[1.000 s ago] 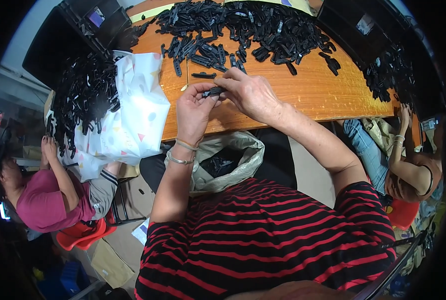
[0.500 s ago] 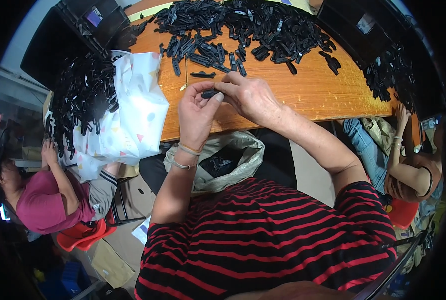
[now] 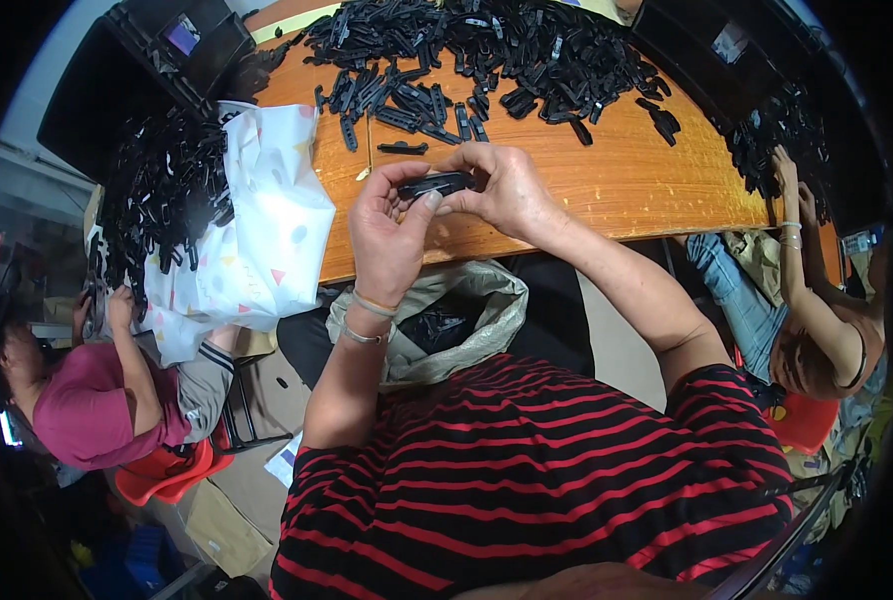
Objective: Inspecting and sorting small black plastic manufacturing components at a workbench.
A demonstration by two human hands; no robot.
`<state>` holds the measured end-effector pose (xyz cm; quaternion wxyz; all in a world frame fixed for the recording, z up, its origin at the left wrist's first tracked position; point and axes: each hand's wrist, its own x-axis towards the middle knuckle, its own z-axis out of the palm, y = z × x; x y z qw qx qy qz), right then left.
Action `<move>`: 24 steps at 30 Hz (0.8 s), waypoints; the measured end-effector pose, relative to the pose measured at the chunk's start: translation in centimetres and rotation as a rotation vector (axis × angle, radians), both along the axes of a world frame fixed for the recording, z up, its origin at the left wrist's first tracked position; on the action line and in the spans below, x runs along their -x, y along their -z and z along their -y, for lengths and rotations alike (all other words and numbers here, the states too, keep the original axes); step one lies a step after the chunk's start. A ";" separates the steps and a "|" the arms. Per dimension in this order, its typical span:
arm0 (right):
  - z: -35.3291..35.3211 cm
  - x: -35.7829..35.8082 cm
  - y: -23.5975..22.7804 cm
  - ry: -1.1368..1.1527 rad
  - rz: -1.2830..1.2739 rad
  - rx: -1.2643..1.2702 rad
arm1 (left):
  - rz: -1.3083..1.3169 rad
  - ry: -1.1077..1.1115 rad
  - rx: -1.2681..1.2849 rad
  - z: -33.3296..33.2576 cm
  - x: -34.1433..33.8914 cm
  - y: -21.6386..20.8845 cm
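- We have the black piece [image 3: 437,184], slim and long, up in both hands above the near part of the table; we take it as the centre of our clock.
- Our left hand [image 3: 392,225] grasps its 9 o'clock end, the thumb laid along its near side and the fingers curled behind.
- Our right hand [image 3: 512,195] pinches its 3 o'clock end between thumb and fingers.
- At 11 o'clock, near our fingers, a single loose piece [image 3: 404,148] lies on the wooden table [image 3: 617,190].
- From 11 to 2 o'clock, we see a wide heap [image 3: 557,60] of similar black pieces.
- At 6 o'clock, below the table edge, a pale sack [image 3: 512,292] gapes, with dark things inside that we cannot make out.
- At 9 o'clock lies another dark heap [image 3: 172,200], with a patterned white sheet [image 3: 277,220] just beside it.
- At 8 o'clock a co-worker in magenta [image 3: 87,400] sits; at 4 o'clock, one in brown [image 3: 837,340].
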<state>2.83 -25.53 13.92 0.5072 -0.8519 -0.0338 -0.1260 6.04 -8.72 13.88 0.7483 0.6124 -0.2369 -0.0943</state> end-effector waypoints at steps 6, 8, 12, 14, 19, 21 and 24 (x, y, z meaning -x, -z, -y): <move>-1.0 0.4 -0.1 0.047 -0.001 0.055 | 0.016 -0.048 0.032 0.2 0.2 0.8; -1.1 0.6 -0.4 0.065 0.009 0.059 | -0.018 -0.057 0.076 0.3 0.2 0.9; -0.9 0.6 -1.1 0.044 -0.015 0.144 | -0.052 -0.050 0.115 0.3 -0.2 0.9; -0.5 0.5 -1.2 0.030 0.019 0.117 | -0.049 -0.051 0.096 0.4 -0.4 0.6; -0.7 0.8 -1.6 0.044 -0.011 0.108 | 0.014 -0.046 0.101 0.2 0.1 0.2; -0.7 1.0 -1.2 0.059 0.058 0.143 | 0.028 -0.049 0.086 0.2 0.2 -0.1; -0.8 0.9 -0.4 0.075 0.136 0.185 | 0.070 -0.069 0.017 0.2 0.2 0.0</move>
